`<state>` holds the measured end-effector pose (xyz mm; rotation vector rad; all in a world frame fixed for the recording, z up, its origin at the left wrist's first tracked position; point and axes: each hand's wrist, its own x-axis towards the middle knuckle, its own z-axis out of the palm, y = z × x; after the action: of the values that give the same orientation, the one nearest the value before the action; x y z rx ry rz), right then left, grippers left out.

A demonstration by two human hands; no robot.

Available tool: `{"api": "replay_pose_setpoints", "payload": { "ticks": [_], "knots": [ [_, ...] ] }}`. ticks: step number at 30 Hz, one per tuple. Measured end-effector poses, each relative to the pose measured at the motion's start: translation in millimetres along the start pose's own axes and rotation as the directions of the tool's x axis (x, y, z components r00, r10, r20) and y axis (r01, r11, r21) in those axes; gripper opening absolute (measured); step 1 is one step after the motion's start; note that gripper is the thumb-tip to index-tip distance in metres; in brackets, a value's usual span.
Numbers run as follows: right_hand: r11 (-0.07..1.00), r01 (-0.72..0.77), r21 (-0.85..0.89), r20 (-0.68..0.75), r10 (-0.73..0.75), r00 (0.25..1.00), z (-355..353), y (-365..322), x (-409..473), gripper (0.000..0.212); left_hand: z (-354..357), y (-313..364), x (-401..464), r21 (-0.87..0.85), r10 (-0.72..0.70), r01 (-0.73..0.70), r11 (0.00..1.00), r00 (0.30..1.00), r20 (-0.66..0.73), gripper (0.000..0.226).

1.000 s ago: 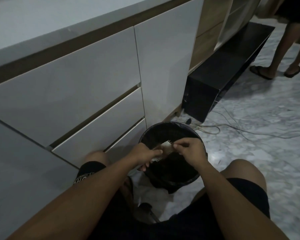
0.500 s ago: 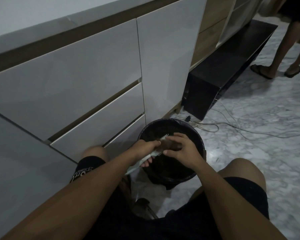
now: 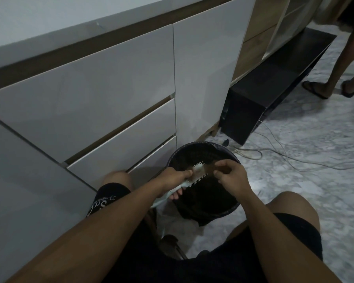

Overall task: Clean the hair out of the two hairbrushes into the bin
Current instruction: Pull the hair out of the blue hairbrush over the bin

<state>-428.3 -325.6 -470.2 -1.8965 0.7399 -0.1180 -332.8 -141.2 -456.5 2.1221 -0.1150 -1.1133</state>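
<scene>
Head cam is the only view here and it's pretty dim, so some of this is murky. The person is sitting on the floor with the bin [image 3: 231, 158] between their knees, a round black one with a dark liner, right up against the white drawers [image 3: 114, 127]. Left hand [image 3: 175, 177] has its fingers curled round the pale hairbrush [image 3: 198, 172], gripping it about where the handle meets the head; the handle end pokes out below the wrist and the rest of it is hidden under the forearm. The brush head sits over the bin opening with the white bristle rows showing along its edges. Right hand [image 3: 230, 176] is just beside the brush tip, thumb and forefinger tips pressed together in a pinch, other fingers curled under. Honestly can't tell if there's hair in that pinch, too dark and too small against the liner. Inside of the bin is just black, no idea what's in it. Between the legs there's something dark on the floor [image 3: 170, 242] I can't identify. Cables [image 3: 284, 158] trail over the marble floor [image 3: 315, 139] past a black low unit [image 3: 260, 99], and someone's legs in sandals [image 3: 327, 86] are cut off at the top right.
</scene>
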Motion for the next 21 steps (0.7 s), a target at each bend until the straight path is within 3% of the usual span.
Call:
{"api": "replay_pose_setpoints", "payload": {
  "ticks": [3,6,10,14,16,19,21],
  "knots": [
    [0.997,0.08,0.018,0.172,-0.081,0.982,5,-3,-5,0.057,1,1,0,0.009,-0.001,0.001,1.0,1.0,0.003,0.057],
    [0.977,0.193,-0.087,0.196,-0.173,0.965,10,-4,-10,0.051,1,3,-1,0.018,-0.005,0.004,1.0,1.0,0.016,0.056],
    [0.937,0.229,-0.265,0.054,-0.223,0.973,11,-5,-12,0.019,2,1,-1,0.031,-0.006,0.005,1.0,0.999,0.031,0.056],
    [0.971,0.032,-0.237,-0.207,-0.083,0.975,4,-2,-4,0.013,1,-5,0,-0.006,-0.013,0.013,1.0,1.0,-0.005,0.057],
    [0.971,-0.021,-0.237,-0.235,-0.036,0.971,1,1,-3,0.013,0,-8,0,-0.021,-0.02,0.02,1.0,1.0,-0.006,0.056],
    [0.976,0.031,-0.215,-0.059,-0.044,0.997,2,2,-4,0.014,0,-7,-1,-0.035,-0.03,0.03,0.999,1.0,-0.003,0.054],
    [0.987,0.085,-0.137,0.099,-0.071,0.993,6,-1,-8,0.033,1,-4,-2,-0.052,-0.04,0.04,0.998,0.999,0.002,0.053]
  ]
}}
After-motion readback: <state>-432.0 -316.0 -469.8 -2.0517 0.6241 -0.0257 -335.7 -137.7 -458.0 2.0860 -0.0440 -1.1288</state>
